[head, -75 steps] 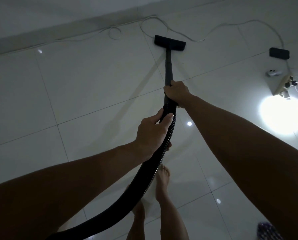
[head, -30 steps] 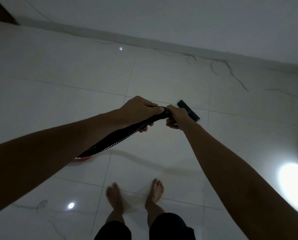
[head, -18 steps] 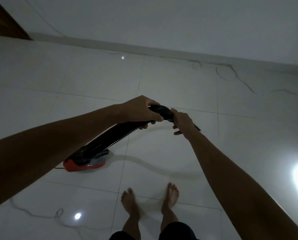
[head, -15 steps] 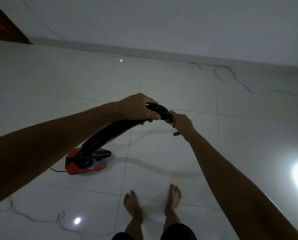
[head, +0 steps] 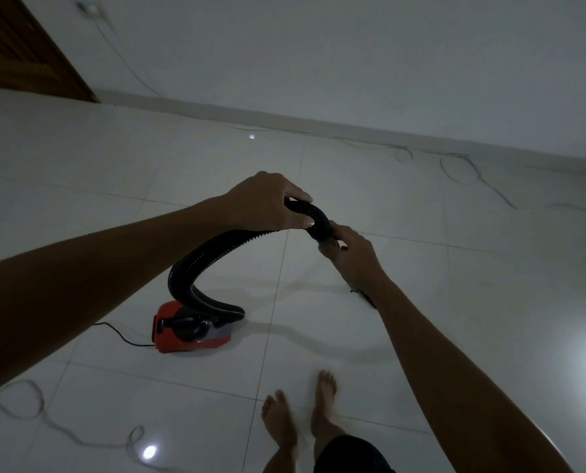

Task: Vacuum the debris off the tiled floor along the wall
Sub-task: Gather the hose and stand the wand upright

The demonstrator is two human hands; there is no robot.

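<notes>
A black ribbed vacuum hose (head: pixel 213 254) arches up from a red canister vacuum (head: pixel 191 331) that sits on the white tiled floor (head: pixel 455 302). My left hand (head: pixel 271 204) grips the hose at the top of the arch. Just right of it, my right hand (head: pixel 351 250) holds the black wand (head: pixel 325 238) where it joins the hose. The wand runs down behind my right forearm, and only a sliver of its lower part (head: pixel 361 293) shows. The floor head is hidden. No debris can be made out in the dim light.
The wall (head: pixel 353 63) and skirting run across the back, with a brown door (head: pixel 18 52) at the far left. Thin cables (head: pixel 462 172) lie looped along the wall and at the lower left (head: pixel 39 414). The vacuum's black cord (head: pixel 121 336) trails left. My bare feet (head: pixel 301 414) stand below.
The view has swung left away from the power strip and floor head. The red canister has come into view, and the hose now arches higher between my hands.
</notes>
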